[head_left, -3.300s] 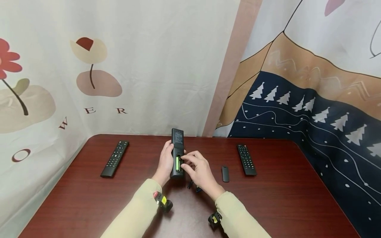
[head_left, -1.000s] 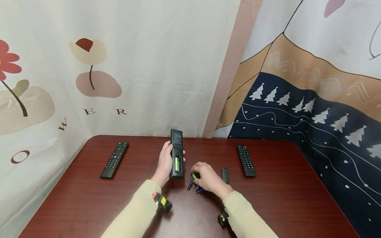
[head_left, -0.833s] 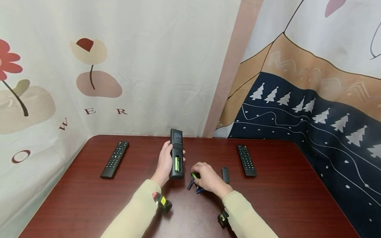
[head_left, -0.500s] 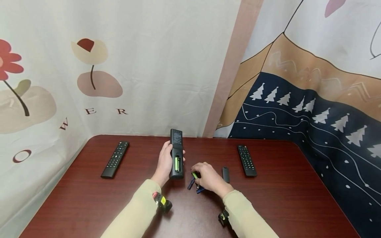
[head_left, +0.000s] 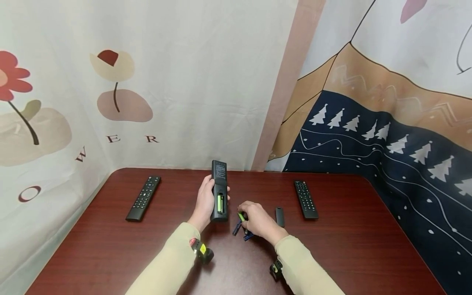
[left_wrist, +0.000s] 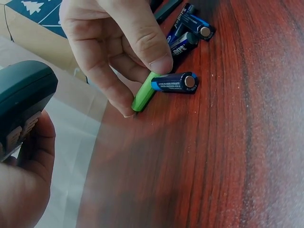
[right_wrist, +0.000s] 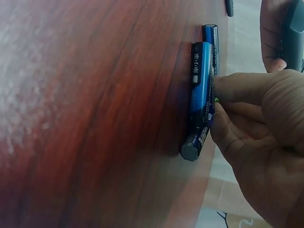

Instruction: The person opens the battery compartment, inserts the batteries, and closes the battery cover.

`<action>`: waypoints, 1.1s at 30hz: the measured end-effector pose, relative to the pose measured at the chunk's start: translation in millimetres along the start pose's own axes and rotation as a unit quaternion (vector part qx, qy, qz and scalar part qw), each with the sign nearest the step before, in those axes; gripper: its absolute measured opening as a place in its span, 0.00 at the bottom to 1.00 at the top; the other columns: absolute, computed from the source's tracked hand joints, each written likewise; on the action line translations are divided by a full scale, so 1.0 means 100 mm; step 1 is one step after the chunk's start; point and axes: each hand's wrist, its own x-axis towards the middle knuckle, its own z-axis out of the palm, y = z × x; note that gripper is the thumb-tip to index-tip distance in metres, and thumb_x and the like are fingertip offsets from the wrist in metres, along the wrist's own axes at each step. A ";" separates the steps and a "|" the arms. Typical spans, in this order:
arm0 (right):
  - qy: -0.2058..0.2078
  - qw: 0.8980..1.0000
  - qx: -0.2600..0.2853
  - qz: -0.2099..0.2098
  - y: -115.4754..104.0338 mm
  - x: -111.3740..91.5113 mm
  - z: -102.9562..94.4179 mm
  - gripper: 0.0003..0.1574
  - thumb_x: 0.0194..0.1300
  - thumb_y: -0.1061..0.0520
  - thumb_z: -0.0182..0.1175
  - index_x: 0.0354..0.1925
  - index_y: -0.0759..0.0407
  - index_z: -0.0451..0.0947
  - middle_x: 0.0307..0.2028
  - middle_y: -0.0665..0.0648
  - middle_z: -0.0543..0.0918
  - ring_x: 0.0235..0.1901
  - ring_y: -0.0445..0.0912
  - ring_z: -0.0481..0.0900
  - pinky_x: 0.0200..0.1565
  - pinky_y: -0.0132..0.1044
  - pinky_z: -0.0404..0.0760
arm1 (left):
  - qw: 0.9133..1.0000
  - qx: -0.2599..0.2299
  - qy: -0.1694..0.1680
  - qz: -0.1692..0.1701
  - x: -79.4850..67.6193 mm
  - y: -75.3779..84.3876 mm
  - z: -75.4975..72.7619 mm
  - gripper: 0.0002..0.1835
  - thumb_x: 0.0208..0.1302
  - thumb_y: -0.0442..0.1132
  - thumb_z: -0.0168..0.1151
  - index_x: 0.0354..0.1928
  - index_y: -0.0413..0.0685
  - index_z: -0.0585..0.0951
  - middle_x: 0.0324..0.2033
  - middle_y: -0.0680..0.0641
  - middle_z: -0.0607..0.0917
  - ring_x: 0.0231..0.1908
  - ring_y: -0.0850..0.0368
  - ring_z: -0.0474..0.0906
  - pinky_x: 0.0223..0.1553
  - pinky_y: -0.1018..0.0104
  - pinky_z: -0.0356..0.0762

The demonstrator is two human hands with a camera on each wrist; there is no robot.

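In the head view my left hand (head_left: 204,203) grips a black remote control (head_left: 220,180), its back facing me. The battery compartment is uncovered: a green battery (head_left: 219,203) lies in its left side, and the right side looks dark. To the right and lower, my right hand (head_left: 259,221) pinches another green battery (left_wrist: 145,97) between thumb and fingers, close to the table. Several dark blue batteries (left_wrist: 175,83) lie loose around those fingertips, one of them crossing the green one in the left wrist view. The right wrist view shows blue batteries (right_wrist: 201,78) hiding most of the green one.
A second remote control (head_left: 144,198) lies face up on the left of the brown table (head_left: 110,246), a third remote control (head_left: 305,199) on the right. Near the right hand is a small black battery cover (head_left: 280,217). Printed curtains (head_left: 191,82) hang behind the table.
Since the earliest frame, my right hand has moved from the remote's battery compartment down and right to the loose batteries. Over the last second both hands have stayed almost still.
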 end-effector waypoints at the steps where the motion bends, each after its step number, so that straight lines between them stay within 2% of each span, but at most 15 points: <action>1: -0.001 1.000 0.001 0.003 0.00 0.00 0.00 0.20 0.61 0.72 0.68 0.52 0.69 0.82 0.52 0.60 0.83 0.40 0.47 0.80 0.40 0.36 0.81 | 1.000 0.000 0.001 0.000 0.00 0.00 0.00 0.23 0.84 0.48 0.30 0.72 0.53 0.64 0.49 0.34 0.82 0.34 0.48 0.84 0.39 0.59 0.82; 13: -0.003 1.000 -0.003 0.000 -0.03 0.04 0.02 0.20 0.61 0.70 0.70 0.52 0.66 0.83 0.52 0.58 0.83 0.36 0.43 0.77 0.37 0.32 0.79 | 1.000 0.007 0.002 -0.001 0.00 -0.01 0.00 0.23 0.84 0.48 0.31 0.73 0.52 0.63 0.50 0.33 0.82 0.33 0.52 0.83 0.40 0.61 0.82; 33: 0.005 1.000 -0.009 0.003 -0.03 0.06 0.03 0.16 0.62 0.66 0.72 0.49 0.65 0.83 0.44 0.56 0.82 0.34 0.41 0.78 0.35 0.30 0.79 | 1.000 0.000 0.008 -0.003 0.00 -0.01 -0.03 0.23 0.84 0.48 0.30 0.72 0.52 0.64 0.50 0.32 0.82 0.32 0.51 0.83 0.38 0.60 0.82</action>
